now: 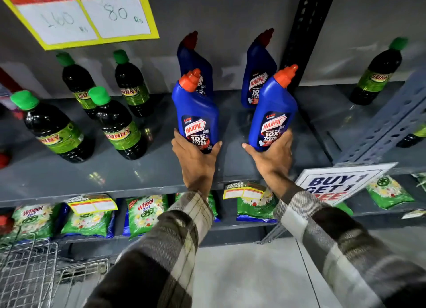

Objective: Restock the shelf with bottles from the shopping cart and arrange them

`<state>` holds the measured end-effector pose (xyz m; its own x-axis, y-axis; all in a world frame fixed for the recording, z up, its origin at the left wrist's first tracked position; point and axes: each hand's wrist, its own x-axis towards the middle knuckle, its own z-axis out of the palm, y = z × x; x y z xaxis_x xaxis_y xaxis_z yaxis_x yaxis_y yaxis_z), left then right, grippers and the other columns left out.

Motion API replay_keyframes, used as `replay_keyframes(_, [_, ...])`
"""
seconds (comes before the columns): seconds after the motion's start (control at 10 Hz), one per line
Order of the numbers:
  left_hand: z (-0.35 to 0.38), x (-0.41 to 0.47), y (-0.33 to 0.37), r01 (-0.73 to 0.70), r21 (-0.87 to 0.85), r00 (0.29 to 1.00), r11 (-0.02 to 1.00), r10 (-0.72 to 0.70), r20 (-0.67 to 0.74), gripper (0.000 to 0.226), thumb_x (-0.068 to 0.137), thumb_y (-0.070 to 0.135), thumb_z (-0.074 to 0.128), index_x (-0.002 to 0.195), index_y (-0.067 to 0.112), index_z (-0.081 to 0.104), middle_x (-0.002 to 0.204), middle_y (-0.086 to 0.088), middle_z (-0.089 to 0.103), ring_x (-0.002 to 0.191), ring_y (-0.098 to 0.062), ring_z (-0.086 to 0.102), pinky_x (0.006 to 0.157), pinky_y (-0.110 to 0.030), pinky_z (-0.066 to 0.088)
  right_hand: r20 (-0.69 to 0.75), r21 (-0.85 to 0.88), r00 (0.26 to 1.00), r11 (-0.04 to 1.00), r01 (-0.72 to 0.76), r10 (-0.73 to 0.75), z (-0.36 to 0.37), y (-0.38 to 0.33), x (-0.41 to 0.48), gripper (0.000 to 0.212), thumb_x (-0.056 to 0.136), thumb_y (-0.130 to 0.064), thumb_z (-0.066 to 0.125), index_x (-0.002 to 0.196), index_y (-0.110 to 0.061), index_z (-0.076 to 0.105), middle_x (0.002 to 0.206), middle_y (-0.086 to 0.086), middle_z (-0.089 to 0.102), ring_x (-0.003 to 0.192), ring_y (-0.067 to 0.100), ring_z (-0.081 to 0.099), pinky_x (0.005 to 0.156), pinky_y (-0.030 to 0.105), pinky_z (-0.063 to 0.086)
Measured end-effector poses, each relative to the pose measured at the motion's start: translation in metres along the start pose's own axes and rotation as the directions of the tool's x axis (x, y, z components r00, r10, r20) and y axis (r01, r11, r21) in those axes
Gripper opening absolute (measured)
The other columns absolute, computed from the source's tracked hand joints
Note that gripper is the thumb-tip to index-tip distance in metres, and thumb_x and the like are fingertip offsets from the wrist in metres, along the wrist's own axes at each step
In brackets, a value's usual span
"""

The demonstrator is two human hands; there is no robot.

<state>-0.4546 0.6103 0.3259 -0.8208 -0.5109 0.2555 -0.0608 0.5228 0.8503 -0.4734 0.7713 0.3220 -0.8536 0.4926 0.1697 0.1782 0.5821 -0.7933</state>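
Head view: both hands' grips clasp blue Harpic bottles [196, 114] over grey metal shelf [92, 176].

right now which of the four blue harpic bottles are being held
The two front ones: left hand grips the front-left bottle, right hand the front-right bottle. The two rear bottles stand untouched.

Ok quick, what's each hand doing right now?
Left hand: closed around the base of the left Harpic bottle.
Right hand: closed around the base of the right Harpic bottle.
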Motion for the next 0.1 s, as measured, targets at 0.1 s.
replay_keyframes(0.1, [-0.0241,-0.0159,0.003,-0.006,0.015,0.999,1.0,0.007,-0.036,0.116,0.07,0.046,0.084,0.151,0.001,0.015,0.148,-0.021,0.032,0.139,-0.035,0.031,0.119,-0.044,0.03,0.158,0.075,0.987,0.997,-0.014,0.002,-0.013,0.0033,-0.0054,0.115,0.054,-0.034,0.094,0.144,-0.006,0.027,0.143,0.012,0.045,0.127,0.028,0.051,0.1,0.026,0.04])
